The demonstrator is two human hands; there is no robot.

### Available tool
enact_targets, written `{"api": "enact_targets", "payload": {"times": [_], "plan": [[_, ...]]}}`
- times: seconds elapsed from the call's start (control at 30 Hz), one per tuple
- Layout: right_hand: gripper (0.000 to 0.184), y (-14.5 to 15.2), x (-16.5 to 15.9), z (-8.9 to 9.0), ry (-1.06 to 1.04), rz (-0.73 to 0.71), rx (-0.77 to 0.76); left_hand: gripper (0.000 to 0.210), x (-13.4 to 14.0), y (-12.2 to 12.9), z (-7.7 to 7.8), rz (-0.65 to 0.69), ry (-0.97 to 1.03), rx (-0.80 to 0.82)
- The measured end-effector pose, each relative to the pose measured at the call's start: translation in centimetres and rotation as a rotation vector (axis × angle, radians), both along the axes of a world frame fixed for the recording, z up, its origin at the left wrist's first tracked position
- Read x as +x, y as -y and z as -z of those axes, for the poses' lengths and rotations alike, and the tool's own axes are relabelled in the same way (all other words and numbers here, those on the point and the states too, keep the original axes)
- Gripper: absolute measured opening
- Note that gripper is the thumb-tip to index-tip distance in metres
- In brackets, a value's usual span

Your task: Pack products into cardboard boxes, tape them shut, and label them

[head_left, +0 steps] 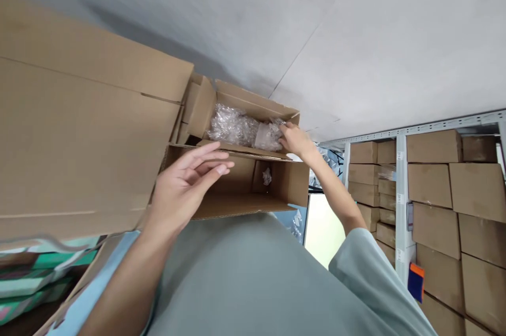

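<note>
My right hand (pixel 295 140) reaches into the far open cardboard box (pixel 253 95), its fingers curled against the edge of a bubble-wrapped item (pixel 269 136). What the wrap covers cannot be made out. Beside that item, more crumpled bubble wrap (pixel 231 124) fills the left part of the same box. My left hand (pixel 190 178) hovers palm inward at the left rim of the nearer open cardboard box (pixel 233 204), fingers stretched out and holding nothing. Inside this nearer box, a small crumpled piece of clear plastic (pixel 267 176) shows against its wall.
A large cardboard box (pixel 83 141) stands close on the left. Green-and-white packages (pixel 43 275) lie below it. To the right, a metal shelf rack (pixel 401 194) holds several stacked cartons (pixel 435 225). A pale wall (pixel 316 36) rises behind the boxes.
</note>
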State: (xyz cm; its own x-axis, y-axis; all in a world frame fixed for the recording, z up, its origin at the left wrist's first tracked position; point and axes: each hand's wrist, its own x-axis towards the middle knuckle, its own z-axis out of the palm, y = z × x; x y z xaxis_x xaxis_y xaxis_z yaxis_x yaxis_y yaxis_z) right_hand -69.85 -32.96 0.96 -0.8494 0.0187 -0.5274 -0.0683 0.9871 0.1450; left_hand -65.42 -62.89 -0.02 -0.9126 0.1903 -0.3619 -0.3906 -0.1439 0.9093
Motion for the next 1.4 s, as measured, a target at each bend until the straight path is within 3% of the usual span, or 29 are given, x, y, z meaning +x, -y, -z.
{"api": "enact_targets", "payload": {"times": [0.07,0.17,0.27,0.33,0.47,0.57,0.67,0.77,0.9,1.07,1.2,1.33,1.4], "plan": [[0.045,-0.1,-2.9,2.5,0.075,-0.021,0.120,0.060,0.0,0.1,-0.1,0.028,-0.063,-0.056],[0.055,0.2,-5.2,5.2,0.120,-0.052,0.178,0.052,-0.1,0.2,-0.7,0.037,-0.119,-0.143],[0.056,0.7,-5.7,6.3,0.158,-0.137,0.194,0.049,-0.1,0.5,-1.1,0.026,-0.137,-0.175],[0.053,0.8,-5.6,6.0,0.173,-0.171,0.190,0.051,0.0,0.9,-1.2,0.055,-0.159,-0.171],[0.052,0.9,-4.3,2.3,0.117,-0.171,0.188,0.056,0.7,1.8,-0.7,0.181,-0.168,-0.143],[0.055,0.7,-1.2,-2.6,-0.023,-0.127,0.176,0.066,1.3,2.1,-0.4,0.208,-0.110,-0.116],[0.049,0.6,4.0,-7.6,-0.263,-0.038,0.116,0.074,1.7,1.9,-0.2,0.185,-0.064,-0.107],[0.042,0.6,9.7,-10.9,-0.542,0.055,-0.081,0.071,1.9,1.4,-0.2,0.164,-0.080,-0.104],[0.032,1.4,15.2,-12.4,-0.692,0.101,-0.494,0.070,2.0,0.8,-0.4,0.150,-0.117,-0.101],[0.024,3.6,17.1,-10.3,-0.552,0.207,-0.815,0.074,2.5,0.3,-1.5,0.297,-0.204,-0.095],[0.026,5.4,17.0,-5.9,-0.412,0.296,-1.005,0.072,2.9,0.0,-1.4,0.494,-0.324,-0.136],[0.031,6.8,16.8,-1.3,-0.307,0.434,-1.156,0.083,3.6,0.3,0.0,0.642,-0.251,-0.179],[0.044,7.4,16.5,0.2,-0.240,0.467,-1.187,0.083,4.0,0.3,0.8,0.719,-0.260,-0.222]]}}
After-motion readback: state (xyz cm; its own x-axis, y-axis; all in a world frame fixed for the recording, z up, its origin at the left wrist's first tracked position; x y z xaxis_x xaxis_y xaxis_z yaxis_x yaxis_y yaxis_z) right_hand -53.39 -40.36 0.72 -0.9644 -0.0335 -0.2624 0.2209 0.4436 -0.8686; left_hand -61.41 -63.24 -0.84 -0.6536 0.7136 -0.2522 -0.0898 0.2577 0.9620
